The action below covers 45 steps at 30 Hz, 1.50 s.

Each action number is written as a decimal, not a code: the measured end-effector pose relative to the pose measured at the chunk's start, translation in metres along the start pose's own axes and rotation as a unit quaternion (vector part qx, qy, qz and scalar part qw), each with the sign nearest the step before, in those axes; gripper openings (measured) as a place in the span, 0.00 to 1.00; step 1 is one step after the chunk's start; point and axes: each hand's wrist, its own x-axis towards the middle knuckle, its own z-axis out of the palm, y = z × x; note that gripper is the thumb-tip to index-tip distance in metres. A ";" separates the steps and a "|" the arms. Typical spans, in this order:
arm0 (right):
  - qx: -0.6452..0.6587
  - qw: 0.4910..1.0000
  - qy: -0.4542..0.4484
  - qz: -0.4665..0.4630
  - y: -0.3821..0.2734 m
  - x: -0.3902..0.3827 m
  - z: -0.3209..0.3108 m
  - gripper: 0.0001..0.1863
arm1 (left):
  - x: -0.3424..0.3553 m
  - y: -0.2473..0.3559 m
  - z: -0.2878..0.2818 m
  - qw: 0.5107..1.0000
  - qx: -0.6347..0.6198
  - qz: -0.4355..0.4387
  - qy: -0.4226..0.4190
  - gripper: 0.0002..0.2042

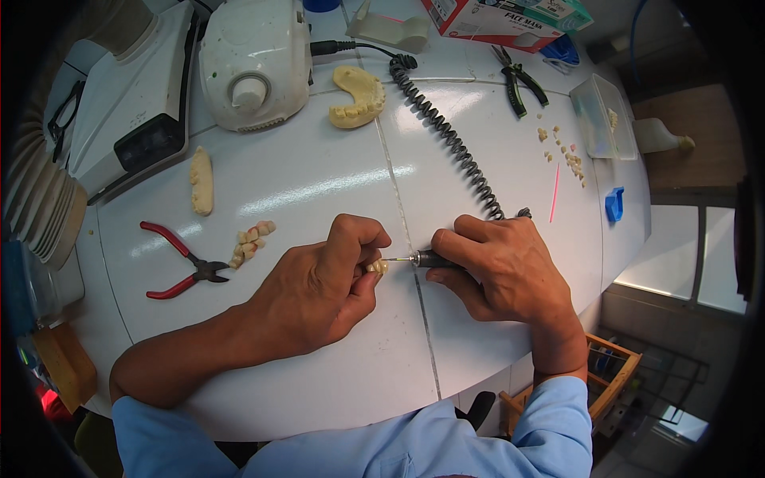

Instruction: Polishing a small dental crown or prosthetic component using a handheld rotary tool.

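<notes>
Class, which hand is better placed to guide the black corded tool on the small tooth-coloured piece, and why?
Likely the right hand: it grips the black tool, whose thin tip points at the tooth-coloured piece that the left hand pinches.

A tooth cast and rotary handpiece show a dental lab.

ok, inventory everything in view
Rotary handpiece: 1, black, centre
Held tooth piece: 1, cream, centre
Coiled cord: 1, black, centre
Control unit: 1, white, top
Boxy machine: 1, white, left
Hose: 1, beige, left
Horseshoe cast: 1, yellow, top
Elongated cast: 1, cream, left
Cutters: 1, red-handled, left
Tooth pieces: several, cream-pink, left
Loose teeth: many, cream, right
Pliers: 1, black-green, right
Stick: 1, pink, right
Tub: 1, clear, right
Moulded piece: 1, blue, right
Carton: 1, red-white, top
Table: 1, white, beneath
Sleeves: 2, blue, bottom
Left hand: 1, bare, centre
Right hand: 1, bare, right
</notes>
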 end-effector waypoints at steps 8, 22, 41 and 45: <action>-0.002 1.000 -0.001 0.007 -0.001 0.000 0.000 0.12 | 0.000 0.000 0.000 1.000 0.007 0.001 0.004 0.22; 0.016 1.000 -0.006 -0.003 0.002 0.000 -0.001 0.13 | -0.001 0.000 0.001 1.000 0.018 0.013 0.014 0.22; 0.017 1.000 -0.018 -0.011 0.004 0.000 -0.002 0.14 | 0.000 0.000 0.001 1.000 0.016 0.012 0.017 0.22; 0.011 1.000 -0.011 -0.006 0.002 0.000 -0.001 0.14 | 0.000 0.000 0.001 1.000 0.018 0.014 0.016 0.22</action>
